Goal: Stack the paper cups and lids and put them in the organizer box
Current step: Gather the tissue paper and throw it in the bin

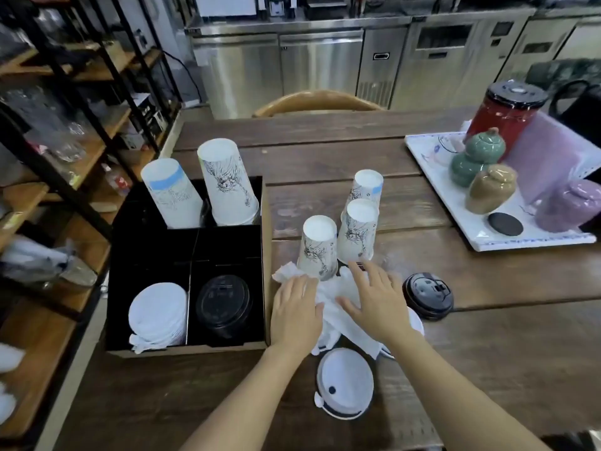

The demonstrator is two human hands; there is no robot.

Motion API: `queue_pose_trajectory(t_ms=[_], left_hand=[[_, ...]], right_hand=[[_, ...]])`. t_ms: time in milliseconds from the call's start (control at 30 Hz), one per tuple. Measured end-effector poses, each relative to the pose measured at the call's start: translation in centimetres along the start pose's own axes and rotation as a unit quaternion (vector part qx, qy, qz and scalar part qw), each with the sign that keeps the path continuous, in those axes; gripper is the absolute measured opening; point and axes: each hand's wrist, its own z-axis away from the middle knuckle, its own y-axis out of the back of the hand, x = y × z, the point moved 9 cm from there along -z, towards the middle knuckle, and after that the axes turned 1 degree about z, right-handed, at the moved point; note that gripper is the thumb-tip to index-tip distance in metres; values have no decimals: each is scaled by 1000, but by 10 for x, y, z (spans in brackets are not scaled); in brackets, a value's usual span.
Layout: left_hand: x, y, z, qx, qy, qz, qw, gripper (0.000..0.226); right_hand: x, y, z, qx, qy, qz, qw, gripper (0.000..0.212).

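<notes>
Both my hands are down flat on a crumpled white napkin (pixel 338 307) on the table (pixel 487 336), fingers spread, not clamped on anything. Left hand (pixel 294 312) sits just beside the box (pixel 267 255); right hand (pixel 374 299) is on the napkin's other side.

Three cups (pixel 356 231) stand upside down right behind my fingers, bunched together. A black lid (pixel 427 299) lies just right of my right hand, a white lid (pixel 346 384) sits between my forearms, and another white one pokes out from under my right wrist.

In the box, two upside-down cup stacks (pixel 201 187) lean in the back compartments; front left holds white lids (pixel 159 312), front right black lids (pixel 224 304).

A tray (pixel 520 242) with jars sits well off to the right.
</notes>
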Motion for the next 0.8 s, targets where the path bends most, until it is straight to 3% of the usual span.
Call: queue_pose_trajectory(t_ms=[100, 200, 400, 533, 633, 700, 800], left_hand=[[-3, -7, 0, 0, -5, 18, 1000, 62], [-8, -13, 0, -43, 20, 50, 998, 54], [-8, -12, -2, -23, 20, 78, 997, 39], [-7, -9, -6, 16, 5, 73, 997, 25], [-1, -4, -6, 51, -10, 100, 994, 14], [-1, -4, -5, 42, 13, 135, 990, 23], [-5, -11, -4, -3, 51, 170, 984, 27]], right_hand=[[-3, -6, -1, 21, 21, 24, 999, 47], [-1, -6, -2, 69, 25, -9, 997, 8], [-1, 8, -14, 44, 14, -179, 983, 14], [5, -5, -18, -63, -76, -242, 965, 7], [3, -13, -15, -116, -123, -293, 941, 21], [4, -11, -15, -108, -139, -307, 935, 31], [2, -11, -15, -94, -123, -304, 940, 22]])
